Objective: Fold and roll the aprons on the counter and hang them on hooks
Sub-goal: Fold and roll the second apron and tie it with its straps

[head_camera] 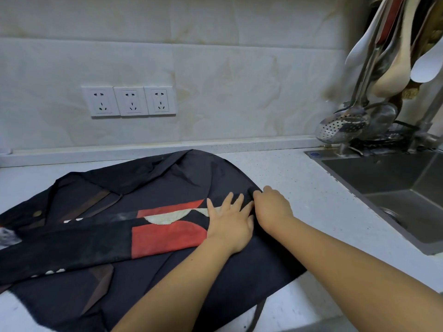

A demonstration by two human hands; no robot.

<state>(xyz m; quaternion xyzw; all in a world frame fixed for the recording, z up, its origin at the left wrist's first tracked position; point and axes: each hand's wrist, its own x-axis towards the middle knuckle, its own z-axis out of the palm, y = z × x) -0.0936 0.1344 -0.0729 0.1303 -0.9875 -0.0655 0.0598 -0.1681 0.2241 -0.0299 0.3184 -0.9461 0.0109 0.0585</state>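
Apron (191, 168): I see it lying spread out on the white counter (299, 188), just left of the sink (383, 173), with its near edge close to the front of the worktop. It is dark navy cloth with a red patch (167, 236) and a cream patch (167, 216) across the middle, and part of it is folded over along its length. The left hand (230, 221) lies flat on the cloth at the right end of the red patch, fingers straight and spread, pressing down. The right hand (272, 207) sits just beside it, touching it, at the apron's right edge; its fingers are curled in and seem to pinch the hem there, though I can't see the fingertips clearly. A dark strap (257, 312) trails off the apron at the lower right. On the wall behind are three sockets (129, 101), and metal and pale spoons (340, 127) hang above the sink's far corner.
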